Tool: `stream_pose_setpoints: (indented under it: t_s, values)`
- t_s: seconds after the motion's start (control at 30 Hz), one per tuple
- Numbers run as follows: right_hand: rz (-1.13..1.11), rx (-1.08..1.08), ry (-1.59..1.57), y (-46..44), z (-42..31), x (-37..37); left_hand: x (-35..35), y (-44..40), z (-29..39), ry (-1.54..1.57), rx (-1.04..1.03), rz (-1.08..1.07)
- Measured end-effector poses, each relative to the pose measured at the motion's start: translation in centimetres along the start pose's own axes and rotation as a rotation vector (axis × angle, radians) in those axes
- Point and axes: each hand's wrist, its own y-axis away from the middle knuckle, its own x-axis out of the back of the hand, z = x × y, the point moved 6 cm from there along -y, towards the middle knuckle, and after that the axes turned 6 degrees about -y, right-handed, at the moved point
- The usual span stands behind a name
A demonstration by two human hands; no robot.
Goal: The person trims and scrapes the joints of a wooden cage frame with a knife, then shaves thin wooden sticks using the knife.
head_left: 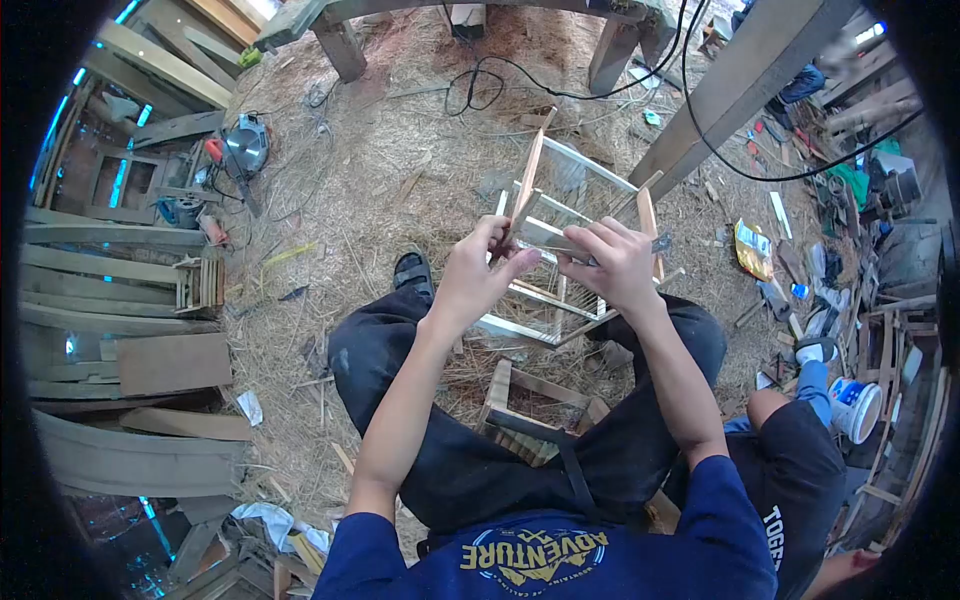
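Note:
A light wooden frame point(530, 170) built of thin slats and posts stands tilted between my knees. My left hand point(482, 268) is closed at its near left side, fingers and thumb pinching around a post. Curled around a wooden slat point(543, 234) on the same frame, my right hand point(612, 262) is closed too. Its fingertips hide the exact grip, and I cannot tell whether a small piece is between the two hands. Just right of my right hand shows a small dark object point(660, 243), too unclear to name.
I sit on a low wooden stool point(530, 405). A circular saw point(244, 148) lies at the left near stacked boards point(175, 362). A wooden post point(740, 85) and black cable point(790, 178) stand at right. Another person point(790, 460) sits beside me, near a white bucket point(854, 408).

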Motion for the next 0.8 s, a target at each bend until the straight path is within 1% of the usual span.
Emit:
stream_pose_setpoints:
  t_s: [0.1,0.2,0.23,0.27,0.3,0.33,0.37,0.4,0.43,0.5,0.53,0.6,0.7,0.73,0.77,0.8]
  values:
    - [0.007,0.002,0.017,-0.4,0.4,0.5,-0.5,-0.5,-1.0,0.074,0.018,0.001]
    - [0.031,-0.005,-0.035,-0.7,0.4,0.5,-1.2,-0.4,-2.1,0.113,0.172,-0.126]
    - [0.039,-0.007,-0.058,-0.8,0.5,0.5,-1.1,-0.4,-2.1,0.103,0.163,-0.105]
    - [0.039,0.039,-0.07,-1.2,0.3,0.9,-1.0,-0.4,-2.2,0.091,0.154,-0.084]
    - [0.1,0.017,-0.117,-1.7,0.3,1.7,-1.0,-0.3,-2.4,0.078,0.145,-0.061]
    - [0.161,-0.005,-0.164,-2.2,0.1,2.3,-1.1,-0.4,-2.6,0.175,0.092,0.033]
    - [0.224,-0.029,-0.21,-2.5,0.0,3.0,-1.3,-0.2,-3.0,0.153,0.111,0.026]
    - [0.213,-0.145,-0.253,-1.9,0.6,3.5,-1.4,0.1,-3.2,0.132,0.13,0.017]
    - [0.225,-0.158,-0.266,-1.5,0.7,3.6,-1.5,0.3,-3.2,0.11,0.147,0.007]
    - [0.253,-0.18,-0.294,-1.2,0.8,3.6,-1.8,0.7,-3.2,0.163,0.174,0.026]
    - [0.258,-0.147,-0.303,-1.2,0.3,3.4,-1.9,0.8,-3.2,0.187,0.188,0.034]
    - [0.225,-0.129,-0.417,-1.6,-0.8,2.7,-2.2,0.9,-3.9,0.228,0.225,0.031]
    - [0.168,-0.114,-0.613,-2.2,-2.4,1.4,-2.1,0.3,-4.2,0.337,0.188,0.044]
    - [0.151,-0.114,-0.669,-2.0,-2.6,0.9,-1.8,0.5,-3.9,0.26,0.268,0.0]
    - [0.132,-0.114,-0.723,-2.0,-2.9,0.4,-1.9,0.4,-4.0,0.282,0.275,-0.007]
    - [0.214,0.038,-0.691,-2.5,-3.6,0.7,-2.1,0.4,-4.1,0.305,0.282,-0.012]
